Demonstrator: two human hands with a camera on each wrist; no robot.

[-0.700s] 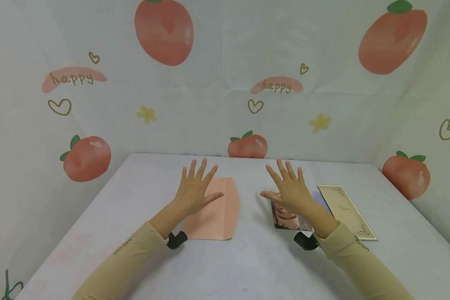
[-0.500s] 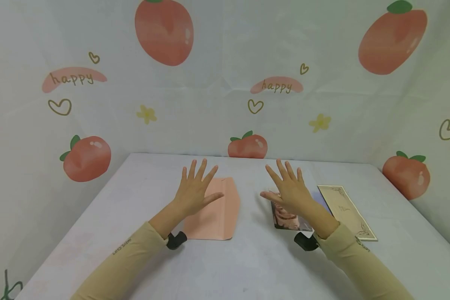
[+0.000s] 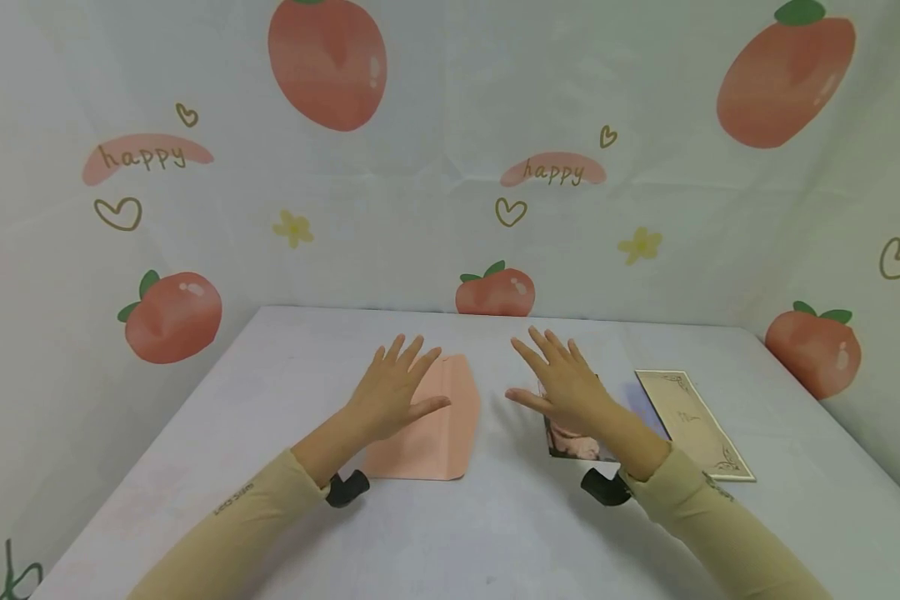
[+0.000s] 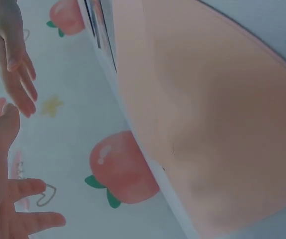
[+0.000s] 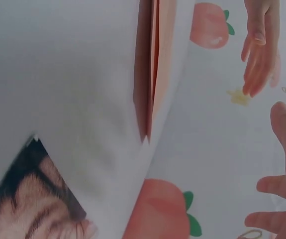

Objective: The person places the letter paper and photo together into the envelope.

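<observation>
Filling the head view from 9 through 12 to 3 o'clock: white backdrop, printed with red fruit, yellow flowers, hearts and "happy" labels. White worktop below it; clock below is centred on the worktop, 12 = far edge. Two tan sleeves come in, left sleeve from 7, right sleeve from 5, small dark lettering on both.

Peach envelope lies flat at 9 to 10, flap side toward 3. Left hand covers part of it in the head view; wrist view has it large on the 3 o'clock side. Cream card, dark corner scrolls, at 3, outermost; small centre print unreadable.

Left hand is up over the envelope, fingers wide and near straight. Right hand same pose, fingers wide, up over the photo. Hands well apart, fingers toward 12.

Photo, dark and pinkish, flat at 3, inboard of the card, partly hidden by the right hand. Lilac patch between photo and card, can't tell what. Smallest: black wrist pieces, one just beside each cuff.
</observation>
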